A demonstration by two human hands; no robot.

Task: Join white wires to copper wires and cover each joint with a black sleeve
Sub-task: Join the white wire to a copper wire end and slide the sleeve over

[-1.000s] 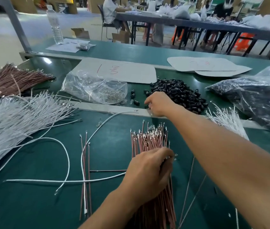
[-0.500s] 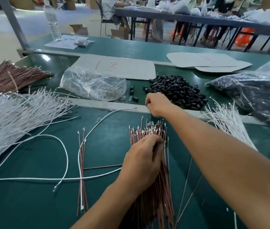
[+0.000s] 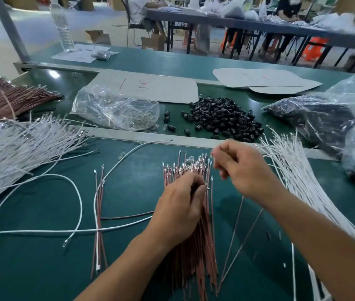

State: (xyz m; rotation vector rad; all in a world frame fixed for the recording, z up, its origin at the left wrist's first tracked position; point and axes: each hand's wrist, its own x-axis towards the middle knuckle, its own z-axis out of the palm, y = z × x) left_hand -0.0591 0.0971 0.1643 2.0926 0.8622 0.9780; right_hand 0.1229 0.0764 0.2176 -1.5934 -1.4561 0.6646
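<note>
Standing just behind the person, I see the left hand (image 3: 178, 211) lying on top of the bundle of copper wires (image 3: 196, 257) in the middle of the green table (image 3: 41, 268). Its fingers (image 3: 195, 185) are curled together and pinch the wires just below their shiny terminal ends. 1 small metal tip pokes out right at the fingertips. The rest of the bundle runs back under the palm and wrist toward the near edge.

The right hand (image 3: 244, 170) hangs just above and to the right of those terminals, apart from the left hand. It is blurred, with its fingers bent inward, and I cannot tell whether anything sits between them.

The heap of black sleeves (image 3: 222, 120) lies beyond it, past the pale strip (image 3: 128, 135) across the table, apart from both hands. Loose white wires (image 3: 15, 146) fan out at the far left, and a second white sheaf (image 3: 291, 177) lies beside the right forearm. A crumpled clear plastic bag (image 3: 115, 109) sits left of the sleeves.
</note>
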